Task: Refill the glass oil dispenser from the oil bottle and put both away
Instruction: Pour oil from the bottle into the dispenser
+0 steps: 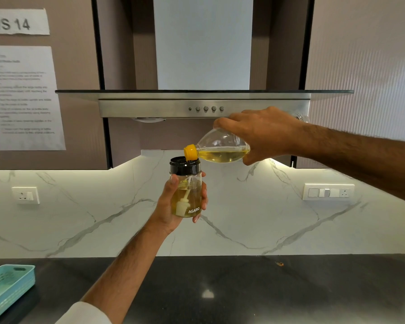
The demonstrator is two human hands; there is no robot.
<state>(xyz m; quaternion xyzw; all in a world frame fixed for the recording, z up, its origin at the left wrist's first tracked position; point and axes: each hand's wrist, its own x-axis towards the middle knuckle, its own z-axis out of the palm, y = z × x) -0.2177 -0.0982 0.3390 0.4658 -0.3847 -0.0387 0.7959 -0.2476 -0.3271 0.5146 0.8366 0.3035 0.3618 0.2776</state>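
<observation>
**Hands hold bottle and dispenser above the counter**

The left hand (173,204) is wrapped around the glass oil dispenser (187,190), thumb on the near side and fingers curled round the far side, and the dispenser is held upright in the air in front of the marble backsplash (267,220). The right hand (262,134) grips the body of the oil bottle (222,149), which is tipped almost level, its yellow cap (191,152) pointed left and resting just at the rim of the dispenser's black lid (184,166). Yellow oil is seen pooled along the lower side of the bottle and filling much of the dispenser. Both items are held well above the dark counter (243,288). A teal basket (9,284) sits at the counter's left edge. A steel range hood (204,106) is mounted above, and printed sheets (24,97) are stuck to the wall on the left.
</observation>
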